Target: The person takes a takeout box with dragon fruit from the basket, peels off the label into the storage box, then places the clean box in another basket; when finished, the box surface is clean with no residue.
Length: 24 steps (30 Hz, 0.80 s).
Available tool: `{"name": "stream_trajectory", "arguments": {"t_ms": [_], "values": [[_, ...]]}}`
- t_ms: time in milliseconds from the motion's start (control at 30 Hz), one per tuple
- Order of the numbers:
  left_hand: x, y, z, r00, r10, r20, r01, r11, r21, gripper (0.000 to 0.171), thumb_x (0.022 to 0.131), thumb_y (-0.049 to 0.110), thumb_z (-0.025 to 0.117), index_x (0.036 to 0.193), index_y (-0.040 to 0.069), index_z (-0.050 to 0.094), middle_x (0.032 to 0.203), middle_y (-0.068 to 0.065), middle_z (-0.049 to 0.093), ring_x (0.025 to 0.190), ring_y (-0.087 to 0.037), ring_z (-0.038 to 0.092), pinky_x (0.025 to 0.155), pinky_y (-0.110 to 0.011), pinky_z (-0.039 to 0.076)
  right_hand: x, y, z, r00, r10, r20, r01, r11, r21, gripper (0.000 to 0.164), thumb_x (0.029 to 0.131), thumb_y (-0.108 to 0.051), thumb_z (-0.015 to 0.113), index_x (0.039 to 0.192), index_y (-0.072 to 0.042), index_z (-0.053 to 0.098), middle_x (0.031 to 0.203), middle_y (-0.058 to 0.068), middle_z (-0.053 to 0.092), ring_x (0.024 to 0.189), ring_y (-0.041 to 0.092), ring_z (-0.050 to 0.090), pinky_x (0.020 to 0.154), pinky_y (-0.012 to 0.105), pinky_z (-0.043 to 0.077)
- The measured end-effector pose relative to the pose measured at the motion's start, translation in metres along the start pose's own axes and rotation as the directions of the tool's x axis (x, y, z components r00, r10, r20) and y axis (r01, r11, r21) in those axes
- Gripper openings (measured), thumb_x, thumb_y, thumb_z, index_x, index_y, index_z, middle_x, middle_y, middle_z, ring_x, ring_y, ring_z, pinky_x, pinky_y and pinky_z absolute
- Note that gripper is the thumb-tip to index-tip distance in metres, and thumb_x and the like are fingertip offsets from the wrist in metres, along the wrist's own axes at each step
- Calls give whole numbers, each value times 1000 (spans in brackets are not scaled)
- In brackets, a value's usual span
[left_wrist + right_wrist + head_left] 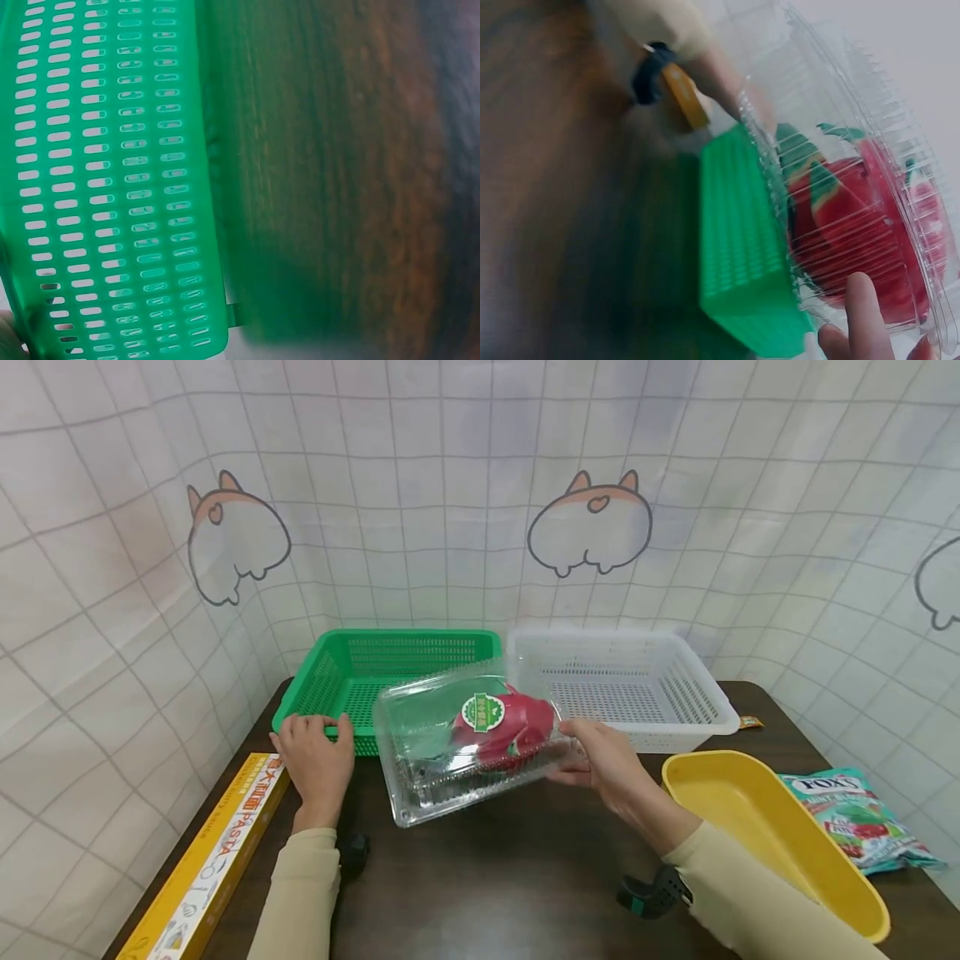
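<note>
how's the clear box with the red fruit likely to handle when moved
The clear box would probably flex if squeezed, its ribbed walls looking thin. It may feel heavier toward the right hand, where the red fruit sits. That rounded fruit might slide or roll, given the spare room beside it.

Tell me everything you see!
container: one, clear, centre
fruit: at least one, red, in container
sticker: one, greenish, on container
green basket: one, green, back left
white basket: one, white, back right
tray: one, yellow, right
bag: one, teal, far right
PASTA box: one, yellow-white, left
packet: one, orange, beside white basket
table: one, brown, underneath
backdrop: one, white, behind
drawings: three, whitish, on backdrop
sleeves: two, cream, forearms
wrist devices: two, dark, wrists
left hand: one, bare, at green basket's rim
right hand: one, bare, gripping container
</note>
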<state>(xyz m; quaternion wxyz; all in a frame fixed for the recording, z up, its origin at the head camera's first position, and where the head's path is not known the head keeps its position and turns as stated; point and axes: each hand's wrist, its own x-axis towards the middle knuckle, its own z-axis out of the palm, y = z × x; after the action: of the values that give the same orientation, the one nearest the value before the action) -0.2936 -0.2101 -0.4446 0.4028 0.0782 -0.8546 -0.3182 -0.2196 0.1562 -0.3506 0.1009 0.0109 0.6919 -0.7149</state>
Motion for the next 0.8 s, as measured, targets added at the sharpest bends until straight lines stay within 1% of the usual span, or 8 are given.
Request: {"name": "stream_trajectory", "arguments": {"t_ms": [100,200,333,433,533,700,800], "values": [[1,-1,0,1000,-7,-2,7,1000,-4,31,95,27,63,81,-1,66,92,-20,57,122,-41,42,116,-62,3,-14,10,-3,1000,-6,-2,6,1000,-20,46,101,-28,48,132,6,47,127,23,51,84,26,71,76,40,58],[1,-1,0,1000,-4,1,4,1000,-4,31,95,27,62,82,-1,65,92,-20,57,123,-41,41,116,-62,3,-27,21,-6,999,19,-32,-20,999,-30,42,99,-29,50,125,5,51,116,21,58,85,27,71,75,40,58],[1,1,0,1000,12,6,-12,1000,-15,32,96,27,61,81,-1,65,91,-20,57,123,-41,41,115,-63,4,-41,40,-10,994,61,-94,-64,998,-21,32,98,-29,54,106,2,54,100,16,63,79,25,71,71,39,59],[2,2,0,1000,21,3,-20,1000,-21,32,96,27,61,81,-1,64,91,-20,56,122,-41,41,115,-64,4,-47,54,-11,988,75,-134,-77,997,-12,26,97,-27,55,93,-1,55,94,15,64,74,25,70,68,39,59],[2,2,-1,1000,17,1,-17,1000,-20,32,96,28,61,81,-1,64,91,-20,57,123,-41,41,115,-63,3,-49,65,-11,981,88,-174,-92,996,-12,25,96,-25,57,87,-2,54,91,15,64,71,25,69,66,39,59],[1,1,0,1000,-1,14,1,1000,-18,33,97,28,60,82,-1,64,92,-20,57,122,-41,41,116,-62,2,-52,81,-12,966,122,-226,-128,992,-13,26,94,-25,59,86,-1,54,94,15,63,72,24,69,66,39,59],[1,0,1,1000,-4,19,4,1000,-14,33,97,29,60,83,-1,64,93,-20,57,122,-40,41,116,-61,2,-55,88,-12,959,137,-248,-138,990,12,26,94,-25,61,85,-1,53,96,15,63,74,23,68,67,40,59]]}}
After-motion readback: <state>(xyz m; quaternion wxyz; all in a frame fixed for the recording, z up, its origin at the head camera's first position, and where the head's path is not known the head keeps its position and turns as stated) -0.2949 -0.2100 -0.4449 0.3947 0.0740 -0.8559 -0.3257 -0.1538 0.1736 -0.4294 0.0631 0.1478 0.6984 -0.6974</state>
